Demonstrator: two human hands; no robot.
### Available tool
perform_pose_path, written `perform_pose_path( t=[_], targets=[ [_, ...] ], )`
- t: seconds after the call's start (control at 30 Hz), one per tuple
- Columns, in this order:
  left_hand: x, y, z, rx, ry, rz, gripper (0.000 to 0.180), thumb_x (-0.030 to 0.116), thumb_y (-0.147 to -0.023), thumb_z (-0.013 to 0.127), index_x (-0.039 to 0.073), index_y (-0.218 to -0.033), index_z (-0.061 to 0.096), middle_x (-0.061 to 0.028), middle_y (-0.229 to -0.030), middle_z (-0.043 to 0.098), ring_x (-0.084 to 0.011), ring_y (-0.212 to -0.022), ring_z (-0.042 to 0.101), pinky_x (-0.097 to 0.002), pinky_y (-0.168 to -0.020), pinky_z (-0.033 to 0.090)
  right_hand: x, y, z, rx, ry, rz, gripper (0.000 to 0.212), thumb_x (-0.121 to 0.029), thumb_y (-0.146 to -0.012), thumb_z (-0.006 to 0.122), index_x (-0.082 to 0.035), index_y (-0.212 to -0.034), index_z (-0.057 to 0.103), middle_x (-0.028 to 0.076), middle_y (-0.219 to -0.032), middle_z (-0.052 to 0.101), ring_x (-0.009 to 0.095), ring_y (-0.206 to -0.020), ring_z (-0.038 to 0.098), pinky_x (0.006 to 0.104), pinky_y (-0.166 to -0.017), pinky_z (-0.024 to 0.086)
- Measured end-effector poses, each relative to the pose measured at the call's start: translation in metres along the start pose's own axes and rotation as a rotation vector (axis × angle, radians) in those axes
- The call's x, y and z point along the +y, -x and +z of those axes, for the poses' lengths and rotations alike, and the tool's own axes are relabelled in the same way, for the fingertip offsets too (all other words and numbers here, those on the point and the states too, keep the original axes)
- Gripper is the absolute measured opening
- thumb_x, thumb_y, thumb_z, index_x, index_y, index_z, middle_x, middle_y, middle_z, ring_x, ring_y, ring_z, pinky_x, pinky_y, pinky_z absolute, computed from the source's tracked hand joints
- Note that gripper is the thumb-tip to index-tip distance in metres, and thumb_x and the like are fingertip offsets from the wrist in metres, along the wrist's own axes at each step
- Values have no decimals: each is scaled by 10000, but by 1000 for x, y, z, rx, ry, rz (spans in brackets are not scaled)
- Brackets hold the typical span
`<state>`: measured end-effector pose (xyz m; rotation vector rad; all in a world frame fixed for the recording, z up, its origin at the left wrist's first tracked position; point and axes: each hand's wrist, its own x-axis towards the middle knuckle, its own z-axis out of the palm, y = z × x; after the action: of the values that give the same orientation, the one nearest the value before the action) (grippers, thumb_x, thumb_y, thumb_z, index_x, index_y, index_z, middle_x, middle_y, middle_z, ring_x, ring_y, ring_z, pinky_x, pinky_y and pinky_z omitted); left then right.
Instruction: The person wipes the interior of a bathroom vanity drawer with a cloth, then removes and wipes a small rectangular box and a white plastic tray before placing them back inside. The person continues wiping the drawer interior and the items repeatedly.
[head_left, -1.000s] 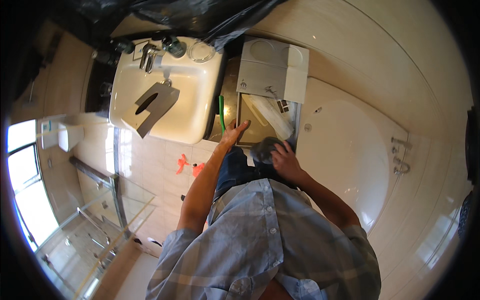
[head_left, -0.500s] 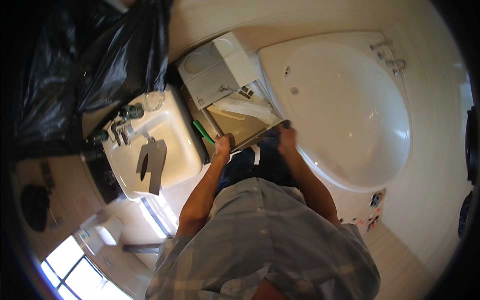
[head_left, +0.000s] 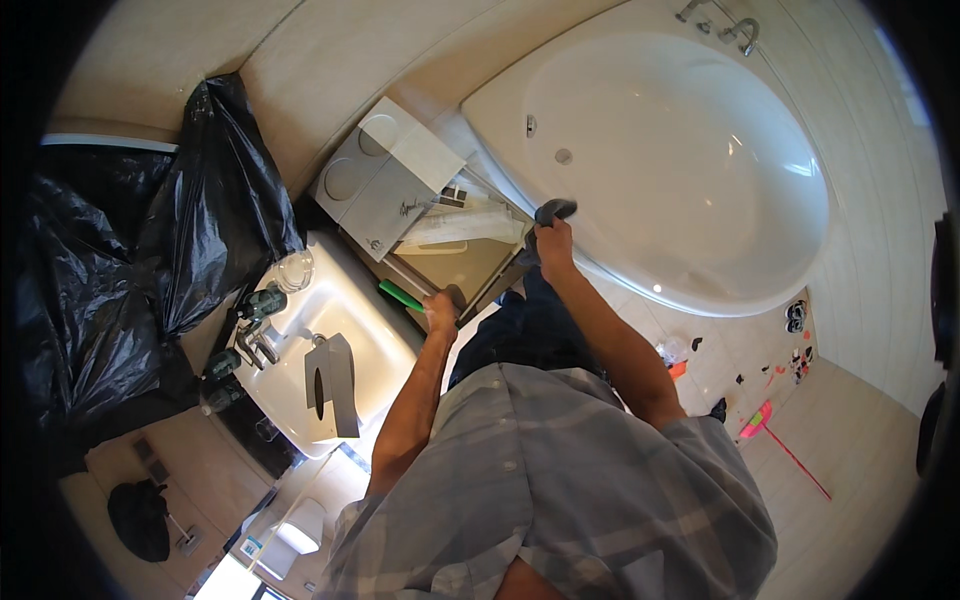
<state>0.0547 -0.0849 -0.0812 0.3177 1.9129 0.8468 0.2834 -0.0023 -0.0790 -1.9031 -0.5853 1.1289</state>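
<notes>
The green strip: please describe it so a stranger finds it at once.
Find the white sink, left of centre. Just beyond its right-hand rim is the left hand. The slim green strip ends beside this hand, the only bright green thing there.

Dark grey cloth [head_left: 555, 211], bunched, beside open drawer [head_left: 468, 266]

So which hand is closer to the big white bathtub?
Right. The right hand, holding a dark grey wad, is beside the bathtub; the left hand is farther away, at the left front corner of the drawer.
</notes>
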Motion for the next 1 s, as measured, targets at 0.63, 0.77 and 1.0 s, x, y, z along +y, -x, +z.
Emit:
perform_pose_path(
  t=[0.63,0.77,1.0],
  targets=[
    [-2,-1,-4,-38,-98,4,215,140,-776,562,-71,-752,597,-124,-633,577,-213,-506,535,-368,-434,380,-132,-63,108,-393,617,-378,302,-138,-820,510,33,-1007,675,313,-1005,667,425,-986,660,458,-852,512],
    [-13,-7,-11,58,-20,7,153,101,-786,535,-34,-724,573,-86,-613,535,-176,-475,504,-354,-383,322,-124,-50,90,-517,735,-389,305,-255,-862,550,-15,-982,694,274,-998,678,458,-974,641,498,-864,513],
    [-30,41,-27,-58,-410,-33,439,177,-815,518,-69,-1170,598,-370,-1076,631,-474,-1083,621,-487,-848,507,-44,-47,3,-580,827,-375,320,-300,-860,644,-2,-976,668,214,-838,694,318,-790,693,415,-728,517]
  ],
)
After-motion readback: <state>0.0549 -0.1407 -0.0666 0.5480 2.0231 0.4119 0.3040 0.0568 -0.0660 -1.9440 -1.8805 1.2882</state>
